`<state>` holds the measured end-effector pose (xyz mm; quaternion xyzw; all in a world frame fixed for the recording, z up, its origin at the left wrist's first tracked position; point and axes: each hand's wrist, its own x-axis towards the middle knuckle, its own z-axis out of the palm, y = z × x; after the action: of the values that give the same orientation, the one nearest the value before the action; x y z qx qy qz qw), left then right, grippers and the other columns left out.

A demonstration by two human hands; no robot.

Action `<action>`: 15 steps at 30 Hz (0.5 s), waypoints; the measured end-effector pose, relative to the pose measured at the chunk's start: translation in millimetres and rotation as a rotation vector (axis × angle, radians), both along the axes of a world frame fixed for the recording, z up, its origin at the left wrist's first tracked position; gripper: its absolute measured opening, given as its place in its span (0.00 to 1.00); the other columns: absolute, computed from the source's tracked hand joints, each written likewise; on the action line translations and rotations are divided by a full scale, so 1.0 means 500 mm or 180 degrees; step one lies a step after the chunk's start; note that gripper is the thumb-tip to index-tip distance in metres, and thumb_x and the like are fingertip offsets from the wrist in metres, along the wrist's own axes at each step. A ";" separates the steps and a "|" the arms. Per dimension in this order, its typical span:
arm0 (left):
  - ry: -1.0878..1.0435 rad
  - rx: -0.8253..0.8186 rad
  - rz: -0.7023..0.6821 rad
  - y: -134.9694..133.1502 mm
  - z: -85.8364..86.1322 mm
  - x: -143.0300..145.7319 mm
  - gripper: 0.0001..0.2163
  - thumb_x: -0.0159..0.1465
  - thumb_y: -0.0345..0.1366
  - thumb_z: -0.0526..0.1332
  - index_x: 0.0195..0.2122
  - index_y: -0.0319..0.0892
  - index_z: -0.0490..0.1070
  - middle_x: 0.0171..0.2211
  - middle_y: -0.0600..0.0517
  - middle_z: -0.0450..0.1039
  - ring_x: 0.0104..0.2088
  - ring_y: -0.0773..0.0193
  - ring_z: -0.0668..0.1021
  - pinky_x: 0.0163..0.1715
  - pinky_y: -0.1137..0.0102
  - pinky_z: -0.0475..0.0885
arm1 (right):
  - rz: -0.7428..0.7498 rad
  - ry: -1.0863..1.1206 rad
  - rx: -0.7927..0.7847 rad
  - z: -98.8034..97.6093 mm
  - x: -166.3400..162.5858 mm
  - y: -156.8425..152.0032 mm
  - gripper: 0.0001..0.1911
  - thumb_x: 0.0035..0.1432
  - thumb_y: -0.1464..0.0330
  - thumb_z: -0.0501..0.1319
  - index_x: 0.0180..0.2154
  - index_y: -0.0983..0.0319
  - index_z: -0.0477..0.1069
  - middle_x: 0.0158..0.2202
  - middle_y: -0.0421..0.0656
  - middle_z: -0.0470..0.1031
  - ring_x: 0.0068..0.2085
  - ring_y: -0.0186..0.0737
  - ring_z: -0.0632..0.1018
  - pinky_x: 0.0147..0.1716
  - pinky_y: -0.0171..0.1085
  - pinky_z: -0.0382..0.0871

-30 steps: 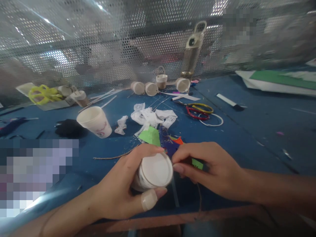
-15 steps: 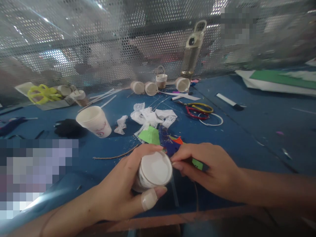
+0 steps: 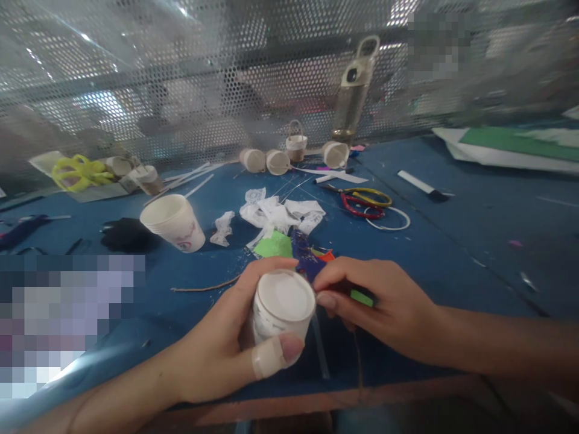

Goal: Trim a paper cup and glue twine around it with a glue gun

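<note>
My left hand [image 3: 226, 337] is wrapped round a small white paper cup [image 3: 281, 307] turned bottom up toward me, a plaster on the thumb. My right hand [image 3: 380, 301] is closed in a pinch against the cup's right rim, over a thin clear strip [image 3: 319, 352] and a brown string [image 3: 359, 367]; what the fingertips hold is too small to make out. A green paper scrap [image 3: 362, 297] shows under the right fingers. Both hands hover above the near edge of the blue table [image 3: 452, 253].
Beyond the hands lie coloured paper scraps [image 3: 289, 247], crumpled white lace [image 3: 280, 214], an upright paper cup [image 3: 174, 223], red and yellow scissors [image 3: 364, 202], several small cups [image 3: 275, 161], a bottle [image 3: 353, 96], yellow scissors [image 3: 79, 172], and a perforated metal screen behind.
My left hand has tilted the cup more upright and lifted it slightly. My right hand has stayed pinched at the cup's right rim.
</note>
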<state>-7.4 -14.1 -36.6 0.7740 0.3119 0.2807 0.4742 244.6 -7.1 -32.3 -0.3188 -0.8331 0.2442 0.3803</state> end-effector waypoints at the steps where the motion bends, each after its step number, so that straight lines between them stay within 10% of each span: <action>1: -0.0051 -0.0138 -0.0023 -0.001 0.001 0.001 0.28 0.68 0.41 0.65 0.65 0.67 0.55 0.57 0.54 0.66 0.53 0.58 0.73 0.54 0.66 0.70 | 0.0015 0.0022 -0.0042 0.000 0.000 0.001 0.07 0.69 0.67 0.61 0.36 0.60 0.73 0.26 0.34 0.77 0.24 0.26 0.75 0.25 0.26 0.65; 15: -0.0020 -0.0373 -0.0023 0.004 -0.006 0.001 0.30 0.68 0.42 0.65 0.68 0.64 0.54 0.62 0.52 0.62 0.57 0.52 0.70 0.64 0.56 0.62 | 0.0036 0.0116 -0.0436 0.008 -0.004 0.001 0.10 0.68 0.64 0.61 0.33 0.60 0.72 0.22 0.33 0.71 0.24 0.29 0.73 0.25 0.27 0.65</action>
<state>-7.0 -11.9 -39.7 0.7452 0.3235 0.2627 0.5207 242.8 -6.7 -28.1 -0.3349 -0.8092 0.3085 0.3714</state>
